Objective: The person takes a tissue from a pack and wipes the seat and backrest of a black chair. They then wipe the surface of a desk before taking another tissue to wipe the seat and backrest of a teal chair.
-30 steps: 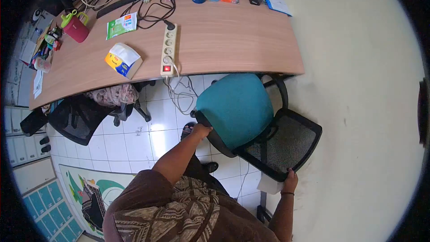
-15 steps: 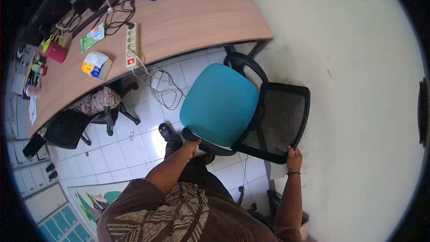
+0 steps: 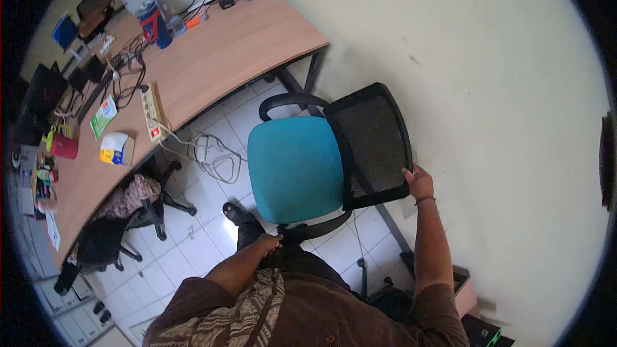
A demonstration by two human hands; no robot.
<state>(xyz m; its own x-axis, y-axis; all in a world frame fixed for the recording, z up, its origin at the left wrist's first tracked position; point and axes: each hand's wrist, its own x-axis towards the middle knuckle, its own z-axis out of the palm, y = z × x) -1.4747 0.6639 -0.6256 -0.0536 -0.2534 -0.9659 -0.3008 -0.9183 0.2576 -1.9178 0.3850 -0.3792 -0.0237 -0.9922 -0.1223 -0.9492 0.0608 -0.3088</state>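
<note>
An office chair with a teal seat [image 3: 295, 170] and a black mesh backrest [image 3: 376, 144] stands in front of me, its back toward the wall. My right hand [image 3: 419, 183] is closed around the outer edge of the backrest. At the front end of the near black armrest [image 3: 321, 228], my left hand [image 3: 270, 243] is closed, fingers curled against it; the exact contact is partly hidden. The far armrest [image 3: 289, 99] lies by the desk side.
A wooden desk [image 3: 225, 58] holds a power strip [image 3: 152, 112], a tissue pack [image 3: 117, 149], a blue bottle [image 3: 154, 26] and cables. Loose white cable [image 3: 215, 160] lies on the tiled floor. A pale wall [image 3: 501, 122] runs along the right. Another chair [image 3: 103, 241] stands at left.
The chair has turned anticlockwise, its backrest swinging up along the wall with my right hand on it. My view has shifted, and the desk appears lower and further left.
</note>
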